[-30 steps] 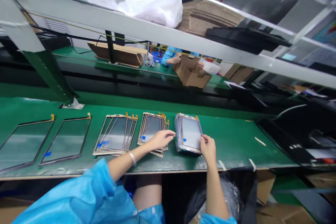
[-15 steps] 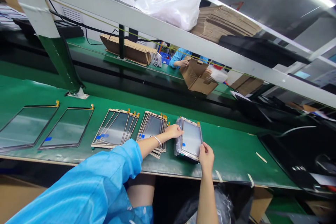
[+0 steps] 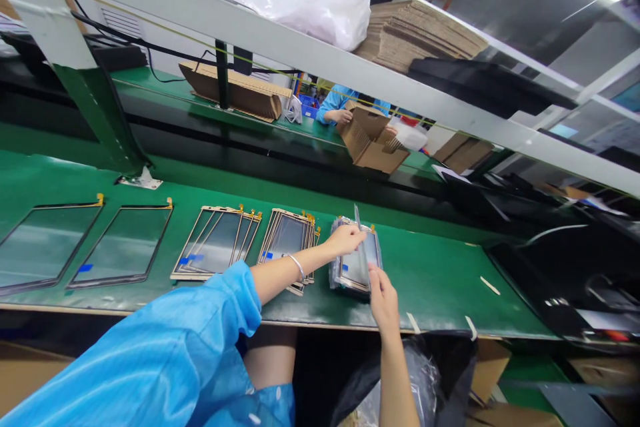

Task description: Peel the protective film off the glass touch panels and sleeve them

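Note:
A thin touch panel [image 3: 363, 261] stands tilted nearly edge-on above a stack of touch panels [image 3: 353, 271] with pale frames and clear plastic between layers. My left hand [image 3: 347, 240], with a bracelet at the wrist, pinches the raised panel near its upper part. Lower on the same panel, the fingers of my right hand [image 3: 384, 297] are closed on its near edge. Just left of the stack lies a fanned pile of panels [image 3: 287, 238], partly covered by my left forearm.
Farther left are another fanned group of panels [image 3: 220, 240] and two larger single panels, one of them a dark-framed panel [image 3: 123, 243]. A green bench [image 3: 430, 273] runs beneath them. Overhead, a shelf beam [image 3: 300, 33] carries a plastic bag [image 3: 320, 0]. Across the bench, a co-worker handles a cardboard box [image 3: 373, 137].
The top panel, flat on the stack before, is now lifted and turned up on edge between my hands. The view has shifted slightly.

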`<state>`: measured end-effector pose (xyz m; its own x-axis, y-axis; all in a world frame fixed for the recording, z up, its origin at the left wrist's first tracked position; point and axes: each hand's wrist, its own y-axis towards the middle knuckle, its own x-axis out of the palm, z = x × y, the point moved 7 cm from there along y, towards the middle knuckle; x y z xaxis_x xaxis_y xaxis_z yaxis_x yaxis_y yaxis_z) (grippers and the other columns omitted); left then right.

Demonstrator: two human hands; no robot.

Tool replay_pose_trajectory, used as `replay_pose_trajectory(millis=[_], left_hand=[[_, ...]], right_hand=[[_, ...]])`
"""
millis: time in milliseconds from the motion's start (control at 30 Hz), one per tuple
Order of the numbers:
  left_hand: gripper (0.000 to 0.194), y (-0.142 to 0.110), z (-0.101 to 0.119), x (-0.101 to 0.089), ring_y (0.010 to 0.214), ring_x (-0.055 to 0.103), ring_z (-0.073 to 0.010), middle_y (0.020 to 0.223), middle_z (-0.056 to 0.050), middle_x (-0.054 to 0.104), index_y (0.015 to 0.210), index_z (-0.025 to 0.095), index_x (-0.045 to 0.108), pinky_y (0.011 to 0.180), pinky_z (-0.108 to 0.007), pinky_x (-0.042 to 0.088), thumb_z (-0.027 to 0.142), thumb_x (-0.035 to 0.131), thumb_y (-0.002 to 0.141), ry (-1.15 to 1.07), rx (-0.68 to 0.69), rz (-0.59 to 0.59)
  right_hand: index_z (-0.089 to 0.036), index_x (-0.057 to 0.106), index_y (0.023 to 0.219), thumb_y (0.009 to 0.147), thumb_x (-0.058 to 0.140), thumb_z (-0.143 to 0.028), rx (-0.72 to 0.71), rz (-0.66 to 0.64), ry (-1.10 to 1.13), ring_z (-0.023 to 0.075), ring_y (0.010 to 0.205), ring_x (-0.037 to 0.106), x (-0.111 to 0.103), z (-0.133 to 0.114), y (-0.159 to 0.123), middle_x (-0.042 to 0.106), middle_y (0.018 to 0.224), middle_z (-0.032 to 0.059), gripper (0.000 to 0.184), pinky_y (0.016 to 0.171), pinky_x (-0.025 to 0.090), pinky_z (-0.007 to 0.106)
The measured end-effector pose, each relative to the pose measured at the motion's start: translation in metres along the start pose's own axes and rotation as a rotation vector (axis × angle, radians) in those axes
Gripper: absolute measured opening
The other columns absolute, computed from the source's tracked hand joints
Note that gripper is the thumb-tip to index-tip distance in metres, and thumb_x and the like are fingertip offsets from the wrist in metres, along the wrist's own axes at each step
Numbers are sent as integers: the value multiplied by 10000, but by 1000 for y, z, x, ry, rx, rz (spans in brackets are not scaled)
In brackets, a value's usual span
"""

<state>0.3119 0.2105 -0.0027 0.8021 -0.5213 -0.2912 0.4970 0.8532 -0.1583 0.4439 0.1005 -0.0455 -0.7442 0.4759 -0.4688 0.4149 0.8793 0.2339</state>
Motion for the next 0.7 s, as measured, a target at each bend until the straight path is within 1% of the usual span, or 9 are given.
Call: replay_pose_trajectory(millis=[100,200,267,367,467,567,700], left_hand=[[348,-6,6,6,521,538,-78,632,21,570,762,141,546,525,-201,468,410,414,937,-110,22,-17],[382,-9,9,12,488,534,-78,561,28,544,691,158,495,485,-179,452,475,441,898,-188,30,-37],[383,-9,11,15,496,544,-84,545,26,533,667,161,474,486,-179,461,471,448,891,-227,35,-48],[328,-8,16,18,519,552,-80,555,29,519,658,159,465,494,-171,469,384,458,897,-271,49,-60],[292,-7,21,21,519,538,-73,558,32,504,652,155,469,486,-162,462,305,449,902,-299,64,-82],[288,-7,24,24,526,531,-74,563,29,503,645,151,474,481,-161,455,281,453,901,-318,75,-108],[289,-6,25,25,531,527,-68,597,28,510,665,143,489,490,-164,452,290,453,912,-330,72,-123]], right_hand=[[-162,680,1028,748,454,-721,32,-87,60,275,1074,581,1,-16,-5,665,1111,138,664,949,428,423],[-154,679,1020,741,396,-786,57,-149,102,281,1002,619,-8,-33,0,678,1070,149,747,844,490,414],[-157,687,975,724,399,-805,69,-191,119,272,911,644,-15,-46,7,689,1012,144,752,755,516,390],[-167,683,868,710,470,-778,50,-251,62,237,817,632,-23,-67,20,685,897,108,667,683,512,343],[-173,631,755,720,442,-771,31,-294,-80,211,754,589,-26,-83,33,641,772,69,628,628,489,314],[-182,568,655,684,463,-780,33,-331,-163,188,674,544,-26,-92,43,585,674,39,608,581,454,297],[-190,514,591,644,517,-773,34,-373,-189,153,593,488,-24,-96,49,527,589,5,585,555,422,279]])
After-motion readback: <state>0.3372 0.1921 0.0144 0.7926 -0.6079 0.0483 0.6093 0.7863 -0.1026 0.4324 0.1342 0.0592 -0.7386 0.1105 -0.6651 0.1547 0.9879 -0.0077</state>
